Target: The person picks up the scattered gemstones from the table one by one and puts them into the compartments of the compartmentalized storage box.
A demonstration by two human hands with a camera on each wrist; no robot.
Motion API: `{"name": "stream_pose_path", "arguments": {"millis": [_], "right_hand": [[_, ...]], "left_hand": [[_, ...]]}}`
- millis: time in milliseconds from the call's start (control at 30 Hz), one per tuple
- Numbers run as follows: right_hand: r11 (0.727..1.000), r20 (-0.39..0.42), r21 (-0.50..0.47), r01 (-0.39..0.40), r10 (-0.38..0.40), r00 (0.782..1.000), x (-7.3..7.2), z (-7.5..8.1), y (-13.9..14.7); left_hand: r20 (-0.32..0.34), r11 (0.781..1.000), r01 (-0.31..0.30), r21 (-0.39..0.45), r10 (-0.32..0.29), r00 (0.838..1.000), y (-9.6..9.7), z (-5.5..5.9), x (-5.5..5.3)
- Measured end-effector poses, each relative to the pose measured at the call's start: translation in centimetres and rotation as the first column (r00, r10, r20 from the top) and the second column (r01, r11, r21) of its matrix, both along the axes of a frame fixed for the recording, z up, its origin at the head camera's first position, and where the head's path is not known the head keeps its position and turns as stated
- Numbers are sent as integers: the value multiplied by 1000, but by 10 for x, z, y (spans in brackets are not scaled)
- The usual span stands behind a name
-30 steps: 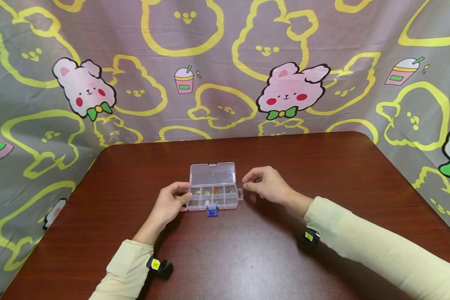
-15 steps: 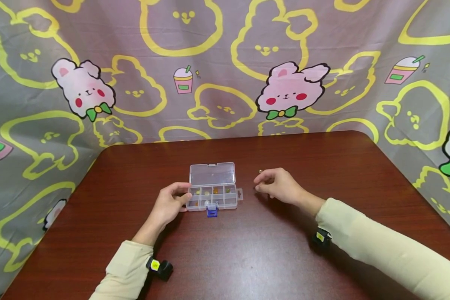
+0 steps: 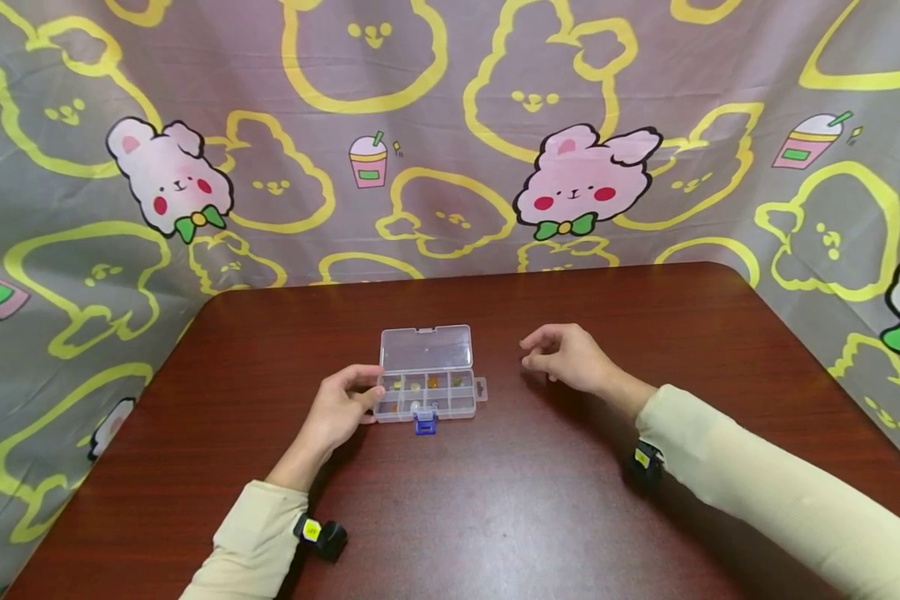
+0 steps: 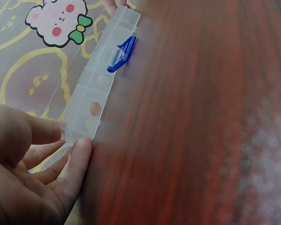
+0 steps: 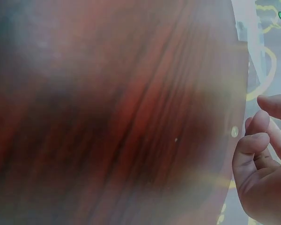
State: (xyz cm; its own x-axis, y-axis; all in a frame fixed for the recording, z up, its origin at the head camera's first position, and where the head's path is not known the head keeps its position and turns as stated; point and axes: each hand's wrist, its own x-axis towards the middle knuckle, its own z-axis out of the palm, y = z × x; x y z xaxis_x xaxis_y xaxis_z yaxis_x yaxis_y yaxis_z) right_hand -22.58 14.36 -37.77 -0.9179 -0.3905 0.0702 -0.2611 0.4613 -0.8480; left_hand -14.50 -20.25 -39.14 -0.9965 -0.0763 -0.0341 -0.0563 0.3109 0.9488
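Observation:
A clear plastic compartment box (image 3: 461,406) lies on the table with its lid (image 3: 425,347) raised at the back. Small yellow, orange, green and whitish beads sit in several of its compartments. My left hand (image 3: 336,408) grips the box's left end between thumb and fingers. In the left wrist view an orange bead (image 4: 95,109) shows through the near wall. To the right of the box, my right hand (image 3: 570,358) is low over the table, fingers loosely bent. A small pale bead (image 5: 234,131) lies just beyond its fingertips in the right wrist view.
A blue latch (image 3: 425,423) hangs from the box's front, and a hanging tab (image 3: 481,389) juts from its right end. The dark red-brown wooden table (image 3: 480,517) reaches back to a printed curtain (image 3: 450,125). Each wrist wears a black camera.
My right hand has moved right, away from the box's tab, and a little toward the back, to where the small bead lies. The left hand and the box stay put.

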Motion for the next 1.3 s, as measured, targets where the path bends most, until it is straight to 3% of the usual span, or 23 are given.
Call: {"name": "stream_pose_path", "arguments": {"millis": [733,1300], "right_hand": [[997,34,63,51,-53,998,-26,-4,-5],[993,120,98,66,-77,990,-33,-4,-3]], "left_hand": [[-2,1000,8,-2,-8,1000,-1,0,-1],[2,1000,5,-12,-5,1000,-1,-2,-1]]}}
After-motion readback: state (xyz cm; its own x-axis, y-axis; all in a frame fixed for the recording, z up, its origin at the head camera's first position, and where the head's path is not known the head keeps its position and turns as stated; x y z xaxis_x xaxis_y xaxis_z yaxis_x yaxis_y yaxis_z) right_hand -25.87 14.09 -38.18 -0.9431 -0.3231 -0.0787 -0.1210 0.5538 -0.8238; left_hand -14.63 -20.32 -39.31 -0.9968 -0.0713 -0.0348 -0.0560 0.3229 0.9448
